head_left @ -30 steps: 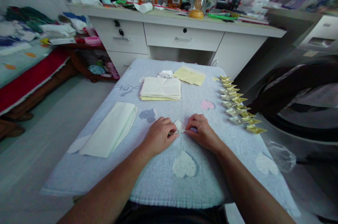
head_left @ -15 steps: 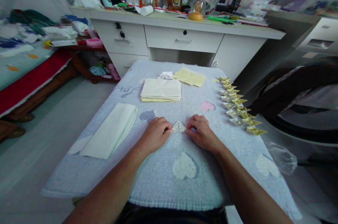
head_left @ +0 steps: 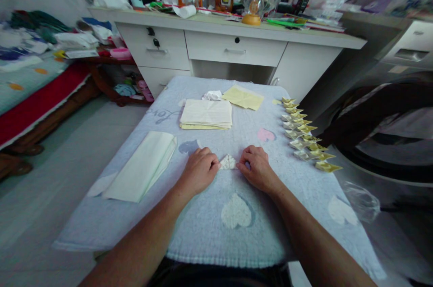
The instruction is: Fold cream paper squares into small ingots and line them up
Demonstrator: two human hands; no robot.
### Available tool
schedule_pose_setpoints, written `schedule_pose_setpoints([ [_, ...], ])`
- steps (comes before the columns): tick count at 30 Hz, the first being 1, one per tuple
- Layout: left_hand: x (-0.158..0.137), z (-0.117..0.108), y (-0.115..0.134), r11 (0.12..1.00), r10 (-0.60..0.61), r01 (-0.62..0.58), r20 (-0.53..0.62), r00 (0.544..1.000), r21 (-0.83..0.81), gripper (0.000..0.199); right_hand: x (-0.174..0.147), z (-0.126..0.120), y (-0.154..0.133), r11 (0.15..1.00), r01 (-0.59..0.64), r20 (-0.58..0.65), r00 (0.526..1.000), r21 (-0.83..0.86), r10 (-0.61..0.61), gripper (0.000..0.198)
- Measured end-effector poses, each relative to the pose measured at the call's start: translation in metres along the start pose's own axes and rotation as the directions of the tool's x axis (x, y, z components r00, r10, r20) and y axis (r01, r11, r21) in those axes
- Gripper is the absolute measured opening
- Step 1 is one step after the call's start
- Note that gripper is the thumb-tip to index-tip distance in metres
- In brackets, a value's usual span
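A small folded piece of paper (head_left: 228, 161), whitish and peaked at the top, is held between my two hands just above or on the cloth. My left hand (head_left: 202, 166) pinches its left corner with thumb and fingers. At the opposite corner, my right hand (head_left: 256, 164) grips it the same way, fingers curled. Beyond the hands lies a stack of paper sheets (head_left: 207, 113), white on top and yellow beneath. Several small folded paper boats (head_left: 301, 134), yellow and whitish, stand in rows along the table's right side.
A pale blue cloth with hearts covers the table (head_left: 203, 233). Folded white paper (head_left: 142, 167) lies at left. Yellow sheets (head_left: 244, 97) and a crumpled white paper (head_left: 212, 95) lie at the back. A cluttered desk (head_left: 237, 30) stands behind, a washing machine (head_left: 406, 97) at right.
Both hands keep hold of the folded paper with barely any movement. The right hand's fingers have shifted very slightly; the view has tilted a touch.
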State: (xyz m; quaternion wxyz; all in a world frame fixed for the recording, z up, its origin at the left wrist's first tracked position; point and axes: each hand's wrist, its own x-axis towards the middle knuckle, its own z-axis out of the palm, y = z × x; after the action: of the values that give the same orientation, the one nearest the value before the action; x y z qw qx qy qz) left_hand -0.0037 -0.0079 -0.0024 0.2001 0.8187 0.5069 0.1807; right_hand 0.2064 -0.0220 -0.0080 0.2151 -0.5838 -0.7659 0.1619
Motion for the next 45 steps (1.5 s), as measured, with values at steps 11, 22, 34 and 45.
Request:
schedule_pose_setpoints([
  [11, -0.002, 0.005, 0.003, 0.993, -0.004, 0.009, -0.044, 0.999, 0.117, 0.017, 0.001, 0.006, 0.001, 1.000, -0.018, -0.052, 0.998, -0.014, 0.017, 0.013],
  [22, -0.005, 0.006, 0.007, 0.983, -0.022, 0.030, -0.048, 0.999, 0.180, 0.015, 0.002, 0.005, -0.002, 0.998, -0.049, -0.035, 0.998, -0.026, 0.049, 0.014],
  [34, 0.000, 0.015, 0.013, 0.957, 0.286, -0.285, -0.019, 0.958, 0.045, 0.025, 0.003, 0.003, -0.004, 0.994, -0.090, 0.015, 0.996, -0.070, 0.091, 0.013],
  [45, 0.003, 0.021, 0.010, 0.967, 0.248, -0.250, -0.052, 0.967, -0.055, 0.022, 0.000, -0.004, -0.003, 0.990, -0.108, 0.053, 0.992, -0.089, 0.113, 0.014],
])
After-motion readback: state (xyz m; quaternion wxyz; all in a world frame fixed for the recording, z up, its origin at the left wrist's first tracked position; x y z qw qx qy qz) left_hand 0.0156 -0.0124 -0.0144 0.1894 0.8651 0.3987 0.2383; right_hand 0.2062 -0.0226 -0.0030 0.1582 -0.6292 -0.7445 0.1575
